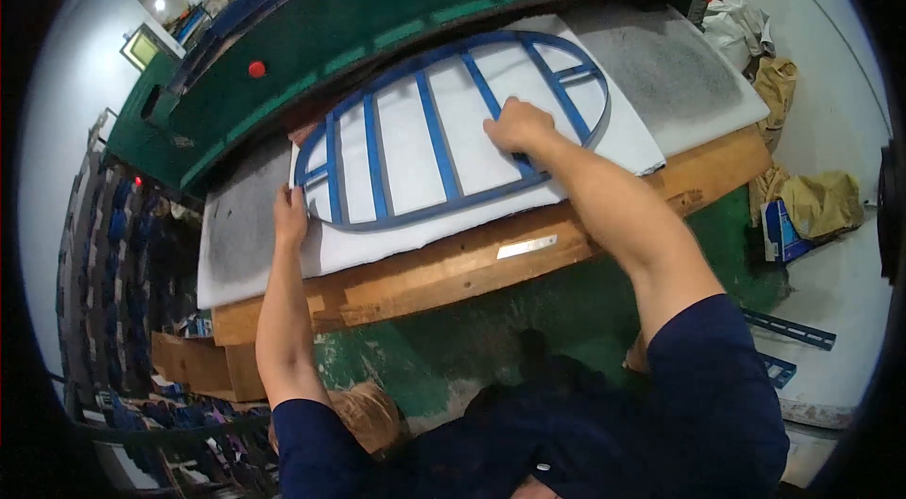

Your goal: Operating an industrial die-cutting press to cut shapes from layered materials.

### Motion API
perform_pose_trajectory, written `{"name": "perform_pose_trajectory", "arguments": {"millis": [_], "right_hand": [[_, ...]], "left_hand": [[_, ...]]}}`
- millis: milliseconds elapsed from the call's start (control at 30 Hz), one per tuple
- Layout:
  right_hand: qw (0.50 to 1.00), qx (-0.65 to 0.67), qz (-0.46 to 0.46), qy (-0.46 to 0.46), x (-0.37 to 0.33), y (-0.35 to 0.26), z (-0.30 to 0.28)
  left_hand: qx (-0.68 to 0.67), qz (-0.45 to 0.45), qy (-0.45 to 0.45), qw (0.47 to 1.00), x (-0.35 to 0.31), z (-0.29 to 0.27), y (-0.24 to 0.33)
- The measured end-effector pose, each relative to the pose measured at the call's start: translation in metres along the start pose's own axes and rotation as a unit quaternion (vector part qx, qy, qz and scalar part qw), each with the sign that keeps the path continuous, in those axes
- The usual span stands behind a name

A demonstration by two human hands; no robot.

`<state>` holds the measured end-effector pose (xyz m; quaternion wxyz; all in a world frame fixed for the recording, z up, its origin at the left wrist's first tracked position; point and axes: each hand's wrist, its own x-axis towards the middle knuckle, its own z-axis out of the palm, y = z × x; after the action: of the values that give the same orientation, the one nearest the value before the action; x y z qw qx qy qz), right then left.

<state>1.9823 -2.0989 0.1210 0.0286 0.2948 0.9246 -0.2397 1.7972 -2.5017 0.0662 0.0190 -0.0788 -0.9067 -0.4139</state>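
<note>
Hands (524, 128) at frame (437, 133), white sheet (420, 232) past near edge

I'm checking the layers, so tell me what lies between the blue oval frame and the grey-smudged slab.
A white sheet lies between the blue oval frame and the grey-smudged slab, as the head view shows.

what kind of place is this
Most likely a workshop or factory floor: a big green machine with red buttons spans the back, a blue frame is over a white sheet in front of it, and a crowded rack stands at left.
</note>
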Motion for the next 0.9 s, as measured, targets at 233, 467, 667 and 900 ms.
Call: {"name": "perform_pose_trajectory", "arguments": {"millis": [233, 467, 667, 900], "right_hand": [[0.910, 0.192, -0.194, 0.312, -0.106, 0.092, -0.021], [0.883, 0.154, -0.155, 0.416, -0.161, 0.138, 0.070], [0.846, 0.094, -0.197, 0.487, -0.149, 0.120, 0.097], [0.831, 0.144, -0.231, 0.484, -0.145, 0.132, 0.107]], "left_hand": [[-0.007, 0.276, 0.129, 0.952, -0.156, 0.000, 0.007], [0.076, 0.335, 0.159, 0.925, -0.191, 0.019, 0.014], [0.103, 0.338, 0.191, 0.916, -0.206, 0.024, -0.001], [0.084, 0.370, 0.184, 0.907, -0.202, 0.020, 0.001]]}}
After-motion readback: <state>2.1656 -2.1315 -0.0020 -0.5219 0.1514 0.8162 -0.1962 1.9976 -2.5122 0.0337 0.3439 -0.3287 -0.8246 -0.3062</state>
